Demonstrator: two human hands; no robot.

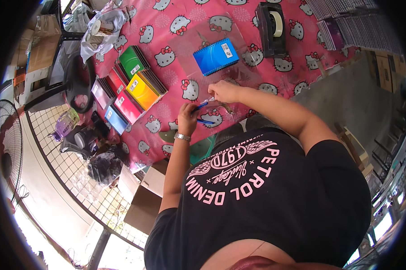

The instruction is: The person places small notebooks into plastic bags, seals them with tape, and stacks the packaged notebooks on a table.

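Observation:
Just in front of my body, my left hand [187, 119] is closed around slim blue pens [200, 107]; two blue lengths stick out to its right. My right hand [224, 92] is pinched at the far end of the upper one, where a small pale tip shows; exactly what its fingers hold is too small to make out. Beyond my hands, a blue spiral notebook [215, 56] lies on a clear plastic sheet [188, 41]. To the left, spiral notebooks stand in stacks, among them a green stack [132, 62], a yellow stack [142, 90] and a pink-red one [128, 107].
A pink cartoon-print cloth [167, 81] covers the table. A black tape dispenser [271, 30] sits at the far side, with piled notebooks [356, 31] at far right. On the left are a purple-green bottle [67, 123], a wire grid [54, 157] and a fan [8, 153].

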